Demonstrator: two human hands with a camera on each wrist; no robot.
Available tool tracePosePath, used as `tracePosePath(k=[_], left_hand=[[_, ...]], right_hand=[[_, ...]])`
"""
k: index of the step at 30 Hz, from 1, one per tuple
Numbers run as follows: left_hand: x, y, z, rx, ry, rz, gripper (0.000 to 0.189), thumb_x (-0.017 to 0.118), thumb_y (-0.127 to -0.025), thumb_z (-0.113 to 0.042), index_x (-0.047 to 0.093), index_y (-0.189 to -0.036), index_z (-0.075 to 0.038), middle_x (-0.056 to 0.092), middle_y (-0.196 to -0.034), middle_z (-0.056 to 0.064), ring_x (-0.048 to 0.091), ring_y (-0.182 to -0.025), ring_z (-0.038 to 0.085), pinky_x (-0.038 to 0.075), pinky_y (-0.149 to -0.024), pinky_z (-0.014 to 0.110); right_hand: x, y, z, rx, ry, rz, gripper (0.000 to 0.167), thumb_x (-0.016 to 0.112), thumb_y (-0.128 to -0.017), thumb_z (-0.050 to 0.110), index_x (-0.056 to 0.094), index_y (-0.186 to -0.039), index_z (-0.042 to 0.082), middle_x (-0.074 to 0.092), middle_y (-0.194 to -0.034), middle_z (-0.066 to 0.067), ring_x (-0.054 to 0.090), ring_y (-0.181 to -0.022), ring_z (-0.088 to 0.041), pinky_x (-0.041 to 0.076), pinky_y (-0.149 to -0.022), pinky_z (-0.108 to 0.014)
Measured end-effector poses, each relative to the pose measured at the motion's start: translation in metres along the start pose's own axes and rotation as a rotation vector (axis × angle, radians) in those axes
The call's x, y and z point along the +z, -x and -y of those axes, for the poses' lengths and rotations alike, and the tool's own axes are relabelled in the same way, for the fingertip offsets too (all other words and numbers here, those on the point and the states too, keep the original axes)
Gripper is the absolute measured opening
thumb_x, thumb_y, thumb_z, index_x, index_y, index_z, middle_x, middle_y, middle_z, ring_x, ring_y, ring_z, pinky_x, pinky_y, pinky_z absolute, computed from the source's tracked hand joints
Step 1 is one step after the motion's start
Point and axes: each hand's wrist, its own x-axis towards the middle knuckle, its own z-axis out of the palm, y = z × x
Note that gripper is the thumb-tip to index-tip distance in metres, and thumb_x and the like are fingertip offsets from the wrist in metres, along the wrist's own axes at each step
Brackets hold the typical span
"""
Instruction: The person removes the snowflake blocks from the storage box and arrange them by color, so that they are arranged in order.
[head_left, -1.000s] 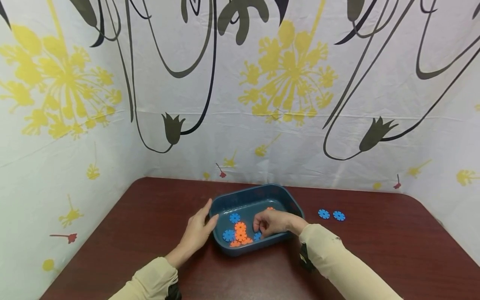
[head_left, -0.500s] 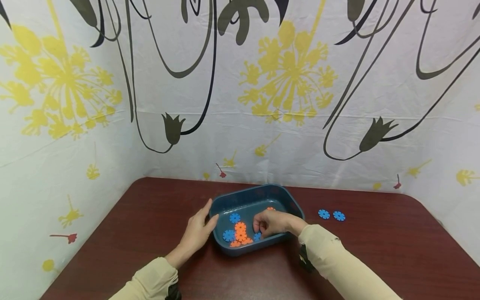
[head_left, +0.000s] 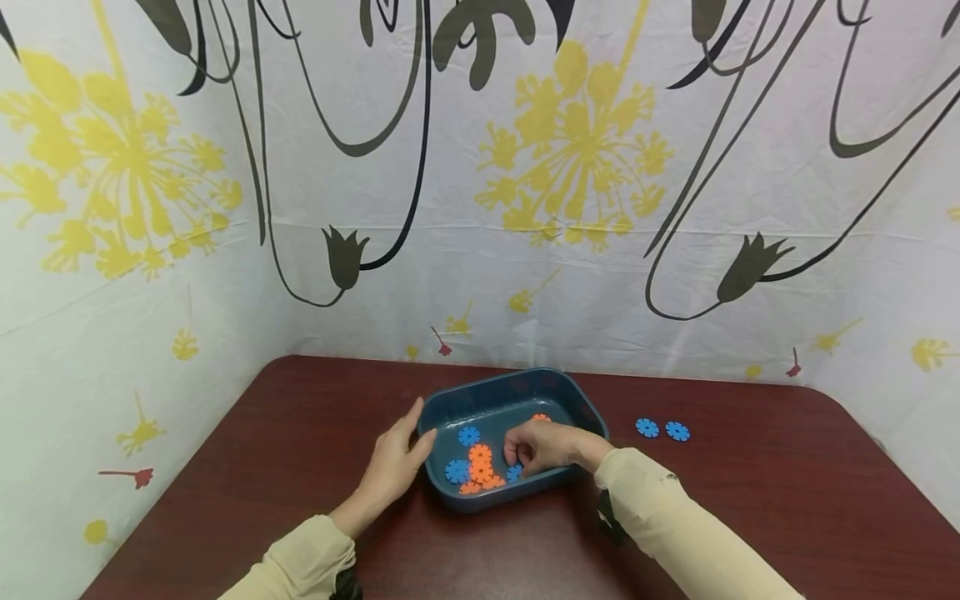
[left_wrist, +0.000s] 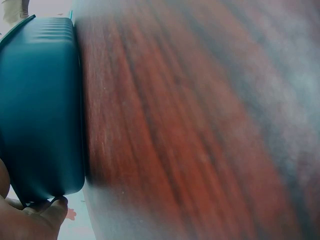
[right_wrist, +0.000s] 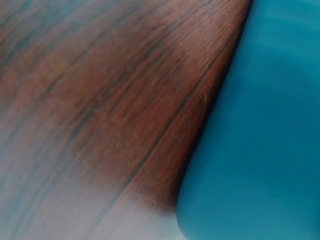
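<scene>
A dark teal plastic tray (head_left: 517, 381) sits on the table with blue and orange notched building discs inside. My left hand (head_left: 393, 462) grips its left end, thumb at the rim and fingers against the outer wall; the left wrist view shows fingertips (left_wrist: 59, 207) on that wall. Inside the tray, my right hand (head_left: 542, 444) has curled fingers, right beside a partly covered blue disc (head_left: 514, 472). Whether it pinches anything is hidden. Left of it lie overlapping orange discs (head_left: 481, 472), a blue disc (head_left: 457, 472) and another blue disc (head_left: 468, 436).
Two blue discs (head_left: 662, 429) lie side by side on the dark red wooden table (head_left: 750, 483), right of the tray. An orange disc (head_left: 540, 417) shows partly behind my right hand. A patterned white cloth (head_left: 480, 292) hangs behind the table.
</scene>
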Motion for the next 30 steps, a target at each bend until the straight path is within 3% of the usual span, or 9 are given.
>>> tracePosePath(k=[13,30], left_hand=[[0.0005,0.0,0.0007,0.003,0.003,-0.001,0.059,0.055,-0.095,-0.02,0.031,-0.146,-0.001,0.037,-0.147,0.017,0.038,-0.134,0.032,0.038,-0.103,0.049],[0.0002,0.0001,0.0006,-0.002,0.005,-0.001,0.059,0.055,-0.095,-0.02,0.031,-0.146,-0.001,0.037,-0.147,0.017,0.038,-0.134,0.033,0.038,-0.103,0.05]], right_hand=[[0.0,0.0002,-0.001,0.008,-0.015,-0.016,0.016,0.071,-0.078,-0.004,0.058,-0.086,0.002,0.056,-0.074,-0.002,0.048,-0.061,-0.004,0.045,-0.058,-0.017],[-0.0002,0.0001,-0.0029,-0.015,0.021,-0.111,0.015,0.074,-0.076,-0.001,0.06,-0.081,0.005,0.058,-0.072,0.0,0.05,-0.062,-0.003,0.046,-0.058,-0.018]])
